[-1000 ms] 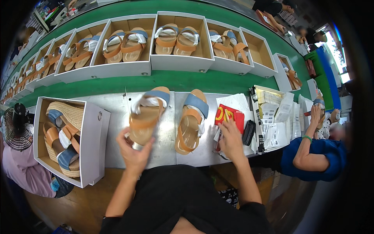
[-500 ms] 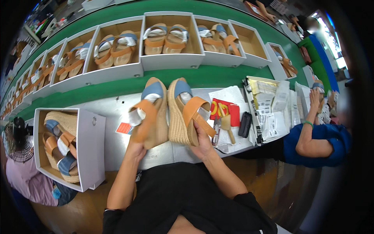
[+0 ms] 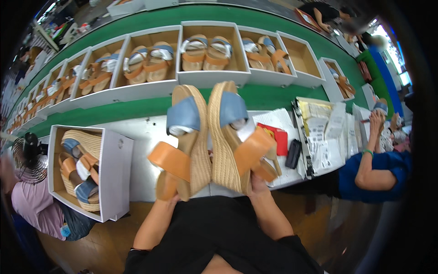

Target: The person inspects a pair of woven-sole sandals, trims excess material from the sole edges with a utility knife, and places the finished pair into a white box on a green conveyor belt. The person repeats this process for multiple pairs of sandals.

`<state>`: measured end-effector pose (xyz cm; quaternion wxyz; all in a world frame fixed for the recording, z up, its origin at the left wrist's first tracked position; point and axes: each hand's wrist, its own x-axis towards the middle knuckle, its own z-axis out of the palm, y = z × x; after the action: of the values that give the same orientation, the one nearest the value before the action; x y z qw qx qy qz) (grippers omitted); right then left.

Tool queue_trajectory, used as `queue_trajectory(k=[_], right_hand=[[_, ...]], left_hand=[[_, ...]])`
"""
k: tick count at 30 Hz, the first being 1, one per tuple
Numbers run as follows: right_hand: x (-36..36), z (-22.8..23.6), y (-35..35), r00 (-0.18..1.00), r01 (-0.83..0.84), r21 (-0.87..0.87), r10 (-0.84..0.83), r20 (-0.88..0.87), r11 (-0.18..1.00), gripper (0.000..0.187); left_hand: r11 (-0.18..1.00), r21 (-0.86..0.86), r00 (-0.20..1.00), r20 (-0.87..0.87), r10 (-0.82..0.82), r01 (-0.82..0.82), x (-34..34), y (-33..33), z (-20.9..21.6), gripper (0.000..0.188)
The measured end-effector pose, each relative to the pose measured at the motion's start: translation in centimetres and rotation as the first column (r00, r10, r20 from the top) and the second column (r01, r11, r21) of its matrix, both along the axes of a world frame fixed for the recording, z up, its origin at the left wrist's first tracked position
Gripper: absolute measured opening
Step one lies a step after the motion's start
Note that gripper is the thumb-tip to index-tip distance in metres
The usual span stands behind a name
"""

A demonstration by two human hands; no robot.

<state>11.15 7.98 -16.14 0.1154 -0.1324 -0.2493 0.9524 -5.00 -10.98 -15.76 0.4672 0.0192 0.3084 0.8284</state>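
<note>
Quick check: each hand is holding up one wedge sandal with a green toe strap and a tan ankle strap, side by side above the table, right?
Not quite. The head view shows the toe straps are blue, not green. The left hand holds the left sandal and the right hand the right sandal, side by side above the table.

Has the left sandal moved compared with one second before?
Yes. The left sandal was lifted off the grey table, toward the camera, beside the right sandal.
</note>
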Motion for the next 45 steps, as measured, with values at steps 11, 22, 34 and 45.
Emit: queue_trajectory(k=[11,22,34,45], right_hand=[[-0.6,6.4,1.9,0.777,0.164,0.875,-0.487,-0.399,-0.455,0.069],[-0.7,8.9,0.4,0.758,-0.035,0.743,-0.503,-0.416,-0.668,0.068],[-1.9,5.3,3.3,0.833,-0.021,0.474,-0.247,0.495,0.880,0.053],[-3.6,7.9,-1.3,0.771,-0.429,0.808,-0.630,0.094,-0.404,0.039]], left_hand=[[0.667,0.029,-0.173,-0.973,-0.151,-0.744,-2.1,-1.3,3.2,0.075],[0.576,0.095,-0.298,-0.916,-0.269,-0.812,-1.9,-1.8,4.6,0.070],[0.800,-0.548,0.792,-0.589,-0.162,-0.244,0.1,1.1,2.0,0.049],[0.847,-0.482,0.871,-0.292,-0.395,0.222,2.4,2.1,-0.4,0.073]])
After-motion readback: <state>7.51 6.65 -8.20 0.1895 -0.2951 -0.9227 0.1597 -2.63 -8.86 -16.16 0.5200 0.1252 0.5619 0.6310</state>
